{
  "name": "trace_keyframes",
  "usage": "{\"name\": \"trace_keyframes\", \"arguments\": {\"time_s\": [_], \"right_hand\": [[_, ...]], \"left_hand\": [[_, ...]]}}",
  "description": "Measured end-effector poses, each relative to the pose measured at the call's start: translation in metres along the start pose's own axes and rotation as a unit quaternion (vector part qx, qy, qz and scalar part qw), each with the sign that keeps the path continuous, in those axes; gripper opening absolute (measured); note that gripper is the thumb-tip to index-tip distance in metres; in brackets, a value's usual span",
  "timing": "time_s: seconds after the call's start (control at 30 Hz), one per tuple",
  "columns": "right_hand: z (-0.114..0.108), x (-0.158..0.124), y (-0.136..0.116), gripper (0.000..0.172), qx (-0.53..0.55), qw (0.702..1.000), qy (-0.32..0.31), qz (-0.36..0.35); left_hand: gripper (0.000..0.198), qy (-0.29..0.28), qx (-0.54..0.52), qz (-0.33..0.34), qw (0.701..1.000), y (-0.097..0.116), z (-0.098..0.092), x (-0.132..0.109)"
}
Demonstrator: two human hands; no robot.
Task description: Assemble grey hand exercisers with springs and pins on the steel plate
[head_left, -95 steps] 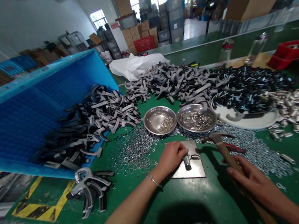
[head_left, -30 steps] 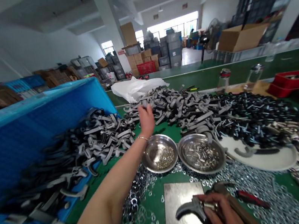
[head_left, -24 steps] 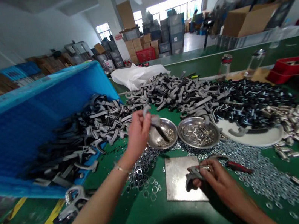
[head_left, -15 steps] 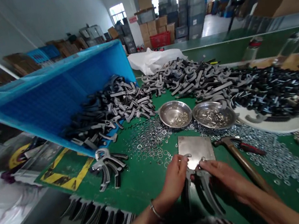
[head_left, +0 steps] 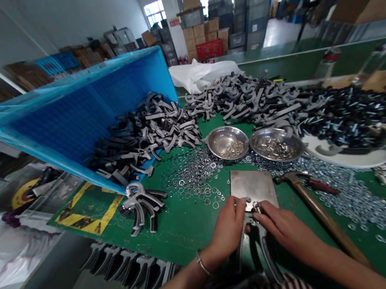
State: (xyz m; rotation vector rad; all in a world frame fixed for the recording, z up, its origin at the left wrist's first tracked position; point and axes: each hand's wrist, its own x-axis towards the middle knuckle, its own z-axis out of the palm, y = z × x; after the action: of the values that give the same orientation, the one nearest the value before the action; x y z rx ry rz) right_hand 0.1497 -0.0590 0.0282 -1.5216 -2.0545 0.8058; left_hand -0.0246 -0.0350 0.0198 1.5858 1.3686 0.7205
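Note:
Both my hands work on a grey, two-handled plier-like hand tool (head_left: 267, 253) with black grips, its handles pointing back towards my body. My left hand (head_left: 230, 224) pinches the hooked head from the left. My right hand (head_left: 280, 222) grips the other side of the head, with a small shiny coil or threaded metal part (head_left: 256, 209) at its fingertips. A square metal plate (head_left: 253, 183) lies just beyond the fingers. Fingers hide much of the joint between the handles.
A wooden-handled hammer (head_left: 313, 208) lies to the right, beside scattered nuts (head_left: 361, 202). Two metal bowls (head_left: 212, 148) of small parts stand behind the plate. A tipped blue crate (head_left: 72, 110) spills tool handles at left; assembled tools (head_left: 144, 204) sit before it.
My right fingertips have closed in on the head from the right, and the small shiny part shows more clearly there. The tool's handles have shifted slightly left. The whole view has shifted slightly.

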Motion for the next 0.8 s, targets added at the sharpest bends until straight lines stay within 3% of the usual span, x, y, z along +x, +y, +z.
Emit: {"name": "trace_keyframes", "arguments": {"time_s": [0.13,0.27,0.37,0.5,0.67,0.8], "right_hand": [[0.002,0.000,0.002,0.021,0.034,0.999,-0.004,-0.023],[0.003,0.002,0.000,0.023,0.073,0.996,0.047,-0.006],[0.002,0.004,-0.004,0.025,0.111,0.991,0.070,0.011],[-0.008,0.006,-0.011,0.030,0.144,0.989,0.027,0.021],[-0.019,0.004,-0.019,0.033,0.244,0.964,-0.089,0.052],[-0.010,-0.012,-0.022,0.036,0.228,0.967,-0.086,0.076]], "left_hand": [[0.034,-0.035,0.045,-0.002,0.998,0.006,0.004,-0.002],[0.041,-0.042,-0.028,-0.034,0.998,0.010,0.008,-0.003],[0.039,-0.028,0.006,-0.006,1.000,0.013,0.003,-0.001],[0.033,-0.054,0.136,0.074,0.986,0.016,-0.013,0.004],[0.036,-0.143,0.229,0.106,0.957,0.015,-0.022,0.003],[0.031,-0.172,0.325,0.164,0.915,0.014,-0.016,-0.014]]}}
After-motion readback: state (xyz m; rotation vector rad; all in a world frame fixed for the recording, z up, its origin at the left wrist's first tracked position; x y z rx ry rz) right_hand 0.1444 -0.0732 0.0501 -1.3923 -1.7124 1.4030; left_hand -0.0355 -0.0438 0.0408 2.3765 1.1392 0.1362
